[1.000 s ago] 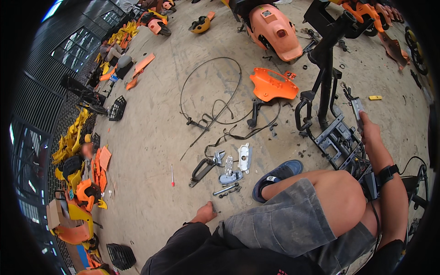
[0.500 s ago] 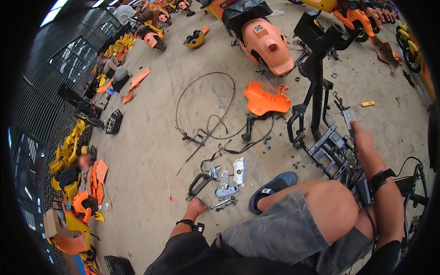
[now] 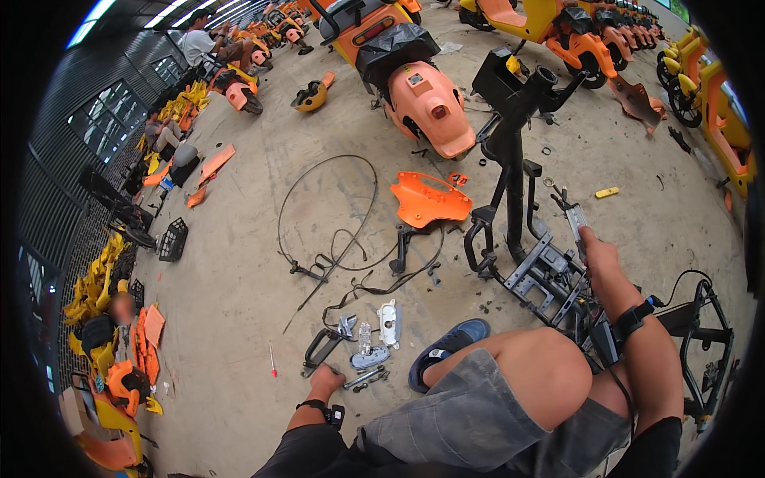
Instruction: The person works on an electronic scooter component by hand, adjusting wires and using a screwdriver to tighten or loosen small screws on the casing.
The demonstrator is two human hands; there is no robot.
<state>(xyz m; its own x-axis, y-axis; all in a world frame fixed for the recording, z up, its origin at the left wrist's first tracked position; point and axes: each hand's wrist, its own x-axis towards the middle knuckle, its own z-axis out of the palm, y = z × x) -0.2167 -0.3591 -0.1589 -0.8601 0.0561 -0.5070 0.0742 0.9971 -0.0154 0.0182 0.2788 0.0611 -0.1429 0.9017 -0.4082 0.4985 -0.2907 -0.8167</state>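
My right hand (image 3: 596, 253) grips a silver rectangular component (image 3: 574, 223) with short black leads, beside the upright black scooter frame (image 3: 516, 207) and its metal plate (image 3: 535, 271). My left hand (image 3: 325, 381) is low at the floor with curled fingers, at the lower end of a black loop-shaped bracket (image 3: 323, 346); what is in them is hidden. Near it lie a white housing (image 3: 389, 325), a grey oval part (image 3: 370, 358), a metal rod (image 3: 365, 377) and a red-handled screwdriver (image 3: 272, 362). A cable coil (image 3: 327, 263) and an orange panel (image 3: 430, 199) lie farther forward.
A pink-orange scooter rear (image 3: 426, 107) stands ahead, more scooters (image 3: 558, 40) at right. Yellow body panels (image 3: 100, 275) are piled along the left wall. People (image 3: 195, 44) sit farther back. A black frame (image 3: 709, 350) lies at my right; a black crate (image 3: 174, 239) is at left.
My left hand has moved forward to the black bracket and small parts. My right hand still grips the silver component. The view has tilted up, showing more scooters and a person at the back.
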